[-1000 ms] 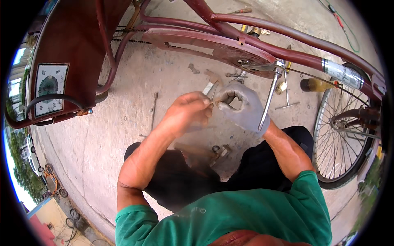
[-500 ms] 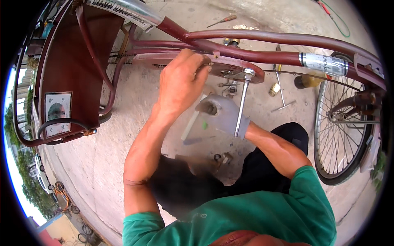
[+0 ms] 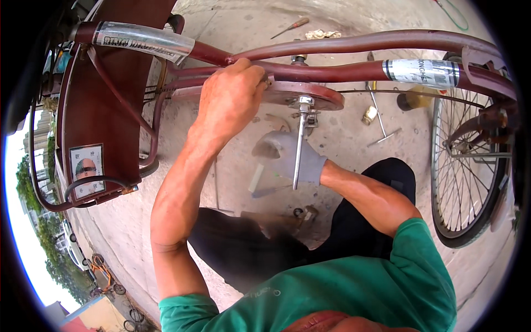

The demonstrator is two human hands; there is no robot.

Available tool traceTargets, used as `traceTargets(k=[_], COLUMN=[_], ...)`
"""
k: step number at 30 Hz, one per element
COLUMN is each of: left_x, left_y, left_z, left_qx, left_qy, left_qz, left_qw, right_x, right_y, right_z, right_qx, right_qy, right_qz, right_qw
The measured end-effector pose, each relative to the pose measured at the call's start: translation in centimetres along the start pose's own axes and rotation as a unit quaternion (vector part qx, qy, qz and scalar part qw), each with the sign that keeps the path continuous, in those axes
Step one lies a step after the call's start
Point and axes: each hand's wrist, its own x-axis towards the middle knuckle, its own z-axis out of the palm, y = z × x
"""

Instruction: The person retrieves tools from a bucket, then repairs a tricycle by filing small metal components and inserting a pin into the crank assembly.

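1. Fingers, left hand (image 3: pixel 232 91): bare, bent and close together, at the upper edge of the chain guard (image 3: pixel 287 93); whether they pinch a small part cannot be told.
2. Fingers, right hand (image 3: pixel 293 155): grey-gloved, loosely curled, nearer the wearer than the chain guard; blur hides whether anything is held.
3. Chain guard, dark red: alongside the lower frame tube (image 3: pixel 343 72), its left part behind the left hand.
4. Socket wrench (image 3: pixel 300 149), chromed: head at the chain guard's right part, handle toward the wearer, crossing before the glove, not visibly gripped.
5. T-handled tool (image 3: pixel 378 113): on the ground, right of the chain guard.
6. Screwdriver (image 3: pixel 298 22): on the ground, beyond the chain guard.
7. Front wheel (image 3: pixel 449 237): well right of the chain guard.
8. Step in hand, as judged: left-hand finger work at the chain guard's edge.
9. Next move, as judged: calls for precise fingertip placement, clear of the wrench handle.
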Motion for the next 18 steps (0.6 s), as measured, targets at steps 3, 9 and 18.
traceTargets(k=[3, 9, 18], left_x=[0.2, 0.9, 1.8], left_y=[0.4, 1.3, 1.3], left_z=[0.0, -0.3, -1.5], left_qx=[0.007, 0.098, 0.019], left_qy=[-0.004, -0.024, -0.097], left_qz=[0.021, 0.058, -0.031], left_qw=[1.000, 0.993, 0.995], right_x=[-0.1, -0.1, -0.1], right_y=[0.7, 1.7, 1.3], right_z=[0.0, -0.1, -0.5], right_qx=[0.012, 0.003, -0.042], right_qy=[0.010, 0.009, -0.024], right_qz=[-0.032, -0.083, -0.065], right_qw=[0.999, 0.997, 0.997])
